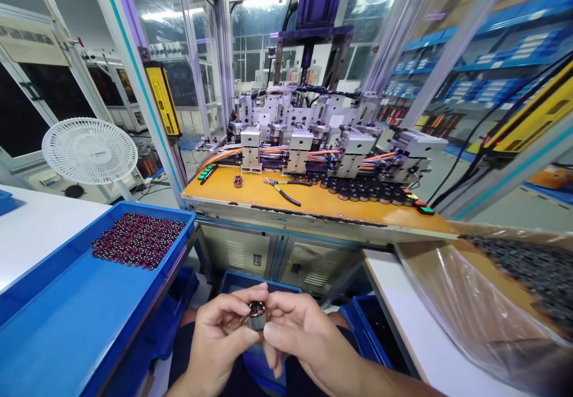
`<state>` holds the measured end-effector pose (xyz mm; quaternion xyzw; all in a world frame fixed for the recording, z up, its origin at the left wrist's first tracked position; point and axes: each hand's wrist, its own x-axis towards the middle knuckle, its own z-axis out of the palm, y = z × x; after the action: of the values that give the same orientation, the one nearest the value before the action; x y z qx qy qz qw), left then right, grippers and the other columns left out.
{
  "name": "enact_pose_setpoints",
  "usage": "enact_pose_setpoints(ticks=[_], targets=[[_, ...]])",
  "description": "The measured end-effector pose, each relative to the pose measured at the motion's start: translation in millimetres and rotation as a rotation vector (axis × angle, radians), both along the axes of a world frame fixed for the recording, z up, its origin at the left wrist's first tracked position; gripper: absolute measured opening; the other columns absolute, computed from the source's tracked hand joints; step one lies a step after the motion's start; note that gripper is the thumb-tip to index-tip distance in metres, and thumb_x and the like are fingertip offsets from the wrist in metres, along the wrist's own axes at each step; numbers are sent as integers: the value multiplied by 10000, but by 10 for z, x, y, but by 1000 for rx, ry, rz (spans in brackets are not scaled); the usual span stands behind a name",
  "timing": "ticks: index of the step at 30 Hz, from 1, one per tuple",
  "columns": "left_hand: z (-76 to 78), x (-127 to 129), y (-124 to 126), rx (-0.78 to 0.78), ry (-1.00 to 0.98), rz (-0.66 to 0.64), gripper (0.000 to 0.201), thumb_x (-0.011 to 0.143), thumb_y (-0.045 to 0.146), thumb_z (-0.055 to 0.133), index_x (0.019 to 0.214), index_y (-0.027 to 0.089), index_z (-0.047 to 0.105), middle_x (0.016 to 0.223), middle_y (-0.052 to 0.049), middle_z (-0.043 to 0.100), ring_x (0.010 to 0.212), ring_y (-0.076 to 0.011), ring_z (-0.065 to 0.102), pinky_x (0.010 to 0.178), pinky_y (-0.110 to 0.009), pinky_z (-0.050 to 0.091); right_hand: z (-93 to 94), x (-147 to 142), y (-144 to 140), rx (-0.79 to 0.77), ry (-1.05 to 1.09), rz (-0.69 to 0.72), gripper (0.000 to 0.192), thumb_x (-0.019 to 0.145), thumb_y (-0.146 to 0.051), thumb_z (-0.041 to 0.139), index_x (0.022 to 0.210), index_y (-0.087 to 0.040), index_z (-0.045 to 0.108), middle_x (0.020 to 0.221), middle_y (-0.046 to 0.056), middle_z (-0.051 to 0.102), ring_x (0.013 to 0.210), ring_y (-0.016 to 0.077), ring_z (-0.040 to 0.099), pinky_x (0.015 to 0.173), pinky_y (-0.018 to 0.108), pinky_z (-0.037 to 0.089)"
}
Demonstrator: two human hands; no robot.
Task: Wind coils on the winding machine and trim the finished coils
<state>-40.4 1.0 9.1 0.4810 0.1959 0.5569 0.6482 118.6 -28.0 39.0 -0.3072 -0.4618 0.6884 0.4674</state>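
**One coil in hand, a heap waiting**

At the left, the blue tray (67, 325) holds a heap of small coils (139, 239) — many untouched. Low in the middle, the left hand (219, 334) and right hand (298, 331) meet over the lap, both pinching one copper coil (257, 312) between thumb and fingertips. Beyond, pliers (282, 190) lie on the orange worktop (313, 201) — the machine's fixtures (358, 149) stand behind it. Right: a bag (483, 301) of dark parts.

Factory floor: assembly machine (313, 134), parts tray (67, 319)
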Motion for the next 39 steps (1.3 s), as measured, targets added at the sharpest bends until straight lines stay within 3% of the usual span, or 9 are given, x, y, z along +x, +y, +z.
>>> enact_pose_setpoints(ticks=[3,8,11,14,18,21,27,30,39], targets=[[34,47,39,-37,-75,-38,126,735,259,830,848,293,788,1126,-42,780,1100,-233,707,918,-317,566,-22,-23,1,127,-69,-99,374,836,-465,708,990,-127,660,662,-1,595,533,88,549,522,200,489],[-7,94,90,-259,93,254,210,808,414,741,872,225,805,1083,-98,789,1048,-247,726,903,-331,573,-51,47,81,1069,-626,-775,197,843,-117,617,1031,-173,629,774,41,673,665,153,647,599,250,551],[-47,35,-4,81,354,498,196,769,256,780,962,224,797,948,-76,808,881,-222,745,807,-289,594,-114,162,152,1422,-920,-914,258,853,-84,592,1107,-129,601,795,79,721,706,185,695,650,297,599],[44,8,-116,505,500,513,452,682,125,818,1108,265,755,913,-43,804,753,-193,737,704,-235,598,-157,259,181,1586,-1015,-871,217,868,-69,575,1081,-88,614,760,99,730,694,200,705,628,320,616],[286,84,-131,596,561,511,456,648,119,841,1077,245,753,833,-25,794,627,-153,711,618,-184,587,-147,305,148,1738,-1066,-823,130,896,-71,538,975,-45,638,724,126,721,701,224,707,603,347,613],[382,117,-101,582,570,462,334,691,118,816,999,234,767,826,-30,797,625,-148,715,640,-184,591,-128,288,86,1722,-1005,-785,133,888,-55,541,993,-56,623,757,121,718,739,214,701,632,339,607],[370,59,-101,600,628,386,349,760,82,745,1072,237,758,964,-69,800,778,-182,746,753,-235,606,25,204,-62,1269,-811,-718,155,951,-262,589,1036,-132,597,804,83,681,713,165,662,620,273,563],[344,47,-94,578,603,344,369,753,61,742,1068,251,764,1013,-78,798,833,-197,756,767,-239,611,105,180,-95,1181,-692,-635,80,942,-134,569,992,-152,628,760,49,644,658,134,616,593,242,527],[290,38,-106,150,374,44,283,773,97,747,964,303,780,1079,-48,765,900,-181,742,727,-215,611,72,162,-104,837,-493,-638,112,864,-77,648,829,-181,669,694,-4,611,631,105,592,582,192,491]])
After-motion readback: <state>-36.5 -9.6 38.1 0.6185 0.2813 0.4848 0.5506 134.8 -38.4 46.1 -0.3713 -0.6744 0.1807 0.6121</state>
